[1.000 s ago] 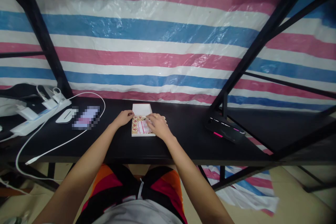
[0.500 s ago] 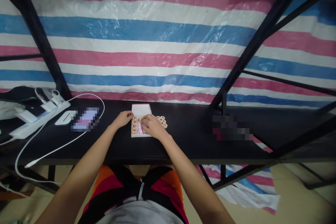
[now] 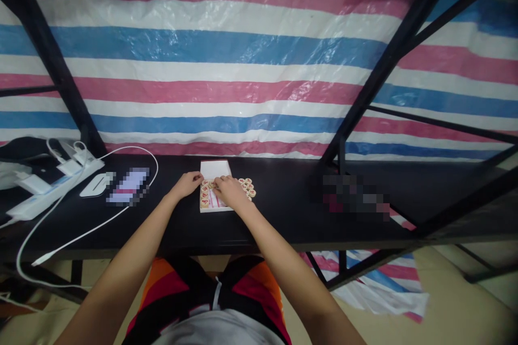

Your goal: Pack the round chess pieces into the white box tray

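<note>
Taking the white box point(image 3: 215, 206) on the desk point(image 3: 170, 226) as my landmark and reading from the left: far left of it I see a white power strip point(image 3: 48, 190) with plugs and a cable point(image 3: 87, 233) looping off the desk edge, its far end cut off by the frame. Nearer the box lies a white mouse point(image 3: 94, 185), then a flat thing that is blurred out, so I cannot name it. My left hand point(image 3: 186, 184) rests at the box's left edge, fingers curled against its rim; whether it pinches the rim I cannot tell. Inside the box, round wooden game pieces point(image 3: 206, 195) show along the left side, the rest hidden under my right hand point(image 3: 227, 190), which lies over the box with fingers bent down onto the pieces; I cannot make out whether it grips one. Just right of the box sits a small loose cluster of pieces point(image 3: 247, 187). Well right, another blurred patch hides something on the desk.
</note>
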### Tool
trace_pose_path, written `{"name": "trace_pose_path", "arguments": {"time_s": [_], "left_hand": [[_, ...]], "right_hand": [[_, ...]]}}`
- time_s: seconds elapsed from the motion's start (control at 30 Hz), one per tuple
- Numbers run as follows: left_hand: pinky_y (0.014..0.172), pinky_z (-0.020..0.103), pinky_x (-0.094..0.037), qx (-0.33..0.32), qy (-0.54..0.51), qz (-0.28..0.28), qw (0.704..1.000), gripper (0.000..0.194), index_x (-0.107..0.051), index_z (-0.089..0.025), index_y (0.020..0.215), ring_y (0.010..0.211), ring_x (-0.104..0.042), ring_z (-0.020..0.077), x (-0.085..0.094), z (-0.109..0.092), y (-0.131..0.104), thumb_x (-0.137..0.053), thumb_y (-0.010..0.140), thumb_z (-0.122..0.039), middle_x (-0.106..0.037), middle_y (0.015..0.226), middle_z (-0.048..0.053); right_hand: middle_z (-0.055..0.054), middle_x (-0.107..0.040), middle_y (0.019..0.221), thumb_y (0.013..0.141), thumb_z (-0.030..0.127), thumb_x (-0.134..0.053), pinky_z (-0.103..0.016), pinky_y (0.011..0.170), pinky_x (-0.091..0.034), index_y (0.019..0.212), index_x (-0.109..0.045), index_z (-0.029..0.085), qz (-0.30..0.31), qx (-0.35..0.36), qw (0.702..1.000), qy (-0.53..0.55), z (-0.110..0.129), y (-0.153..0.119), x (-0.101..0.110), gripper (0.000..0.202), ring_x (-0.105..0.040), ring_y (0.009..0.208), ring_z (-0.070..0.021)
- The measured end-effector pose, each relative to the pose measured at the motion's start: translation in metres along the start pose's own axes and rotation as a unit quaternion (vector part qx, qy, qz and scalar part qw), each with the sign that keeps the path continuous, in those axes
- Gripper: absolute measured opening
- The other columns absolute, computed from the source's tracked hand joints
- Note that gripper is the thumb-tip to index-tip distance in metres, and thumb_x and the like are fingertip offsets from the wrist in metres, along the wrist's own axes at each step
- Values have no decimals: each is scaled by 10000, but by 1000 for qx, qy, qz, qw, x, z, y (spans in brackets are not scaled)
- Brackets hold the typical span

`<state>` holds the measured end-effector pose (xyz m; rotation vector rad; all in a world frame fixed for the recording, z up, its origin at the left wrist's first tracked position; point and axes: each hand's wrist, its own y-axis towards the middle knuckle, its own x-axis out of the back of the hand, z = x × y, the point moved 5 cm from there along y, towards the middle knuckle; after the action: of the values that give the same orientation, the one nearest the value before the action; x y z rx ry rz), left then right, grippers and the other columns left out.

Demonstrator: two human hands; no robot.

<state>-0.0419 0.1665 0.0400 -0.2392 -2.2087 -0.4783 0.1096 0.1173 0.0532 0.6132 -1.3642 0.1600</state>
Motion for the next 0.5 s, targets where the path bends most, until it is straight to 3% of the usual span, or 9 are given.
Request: {"name": "trace_pose_path", "arguments": {"time_s": [0.2, 0.37, 0.5], "left_hand": [[637, 254, -384, 9, 9, 0, 1000, 284, -635, -177, 770, 677, -572, 169, 0, -2, -1, -429, 806, -368, -652, 728, 18], [642, 253, -385, 6, 11, -1, 1000, 272, -643, -178, 783, 698, -575, 171, 0, -1, 0, -434, 804, -350, -666, 761, 22], [632, 249, -384, 3, 17, 2, 1000, 268, -650, -173, 782, 701, -572, 169, 0, -2, -1, -438, 804, -336, -672, 777, 25]], "right_hand": [[-85, -633, 976, 912, 249, -414, -311, 850, -377, 1008, -584, 177, 16, -21, 1000, -14, -1, -3, 7, 208, -552, 931, -199], [-66, -607, 1071, 917, 284, -421, -296, 873, -367, 1141, -561, 236, 17, 40, 999, 21, 2, -5, 3, 268, -533, 980, -191], [-81, -617, 990, 921, 287, -424, -289, 862, -368, 1061, -603, 202, 17, 39, 999, 33, 5, -1, -2, 243, -547, 938, -186]]}}
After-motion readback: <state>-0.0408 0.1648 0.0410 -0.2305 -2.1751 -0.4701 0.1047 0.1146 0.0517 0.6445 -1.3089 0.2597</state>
